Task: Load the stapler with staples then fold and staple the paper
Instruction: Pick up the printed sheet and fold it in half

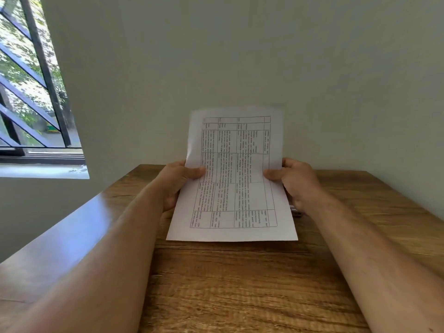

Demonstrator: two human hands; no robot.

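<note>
A white sheet of paper (pixel 234 174) printed with a table of text is held up, unfolded, above the wooden table (pixel 240 284). My left hand (pixel 175 183) pinches its left edge, thumb on the front. My right hand (pixel 296 181) pinches its right edge the same way. The sheet tilts back toward the wall, its lower edge just above the tabletop. A small dark object (pixel 296 211), possibly the stapler, peeks out under my right hand; most of it is hidden by the paper and hand.
The table stands against a pale wall (pixel 240 56) at the back and right. A barred window (pixel 31 92) with a sill is at the left. Both forearms stretch over the tabletop.
</note>
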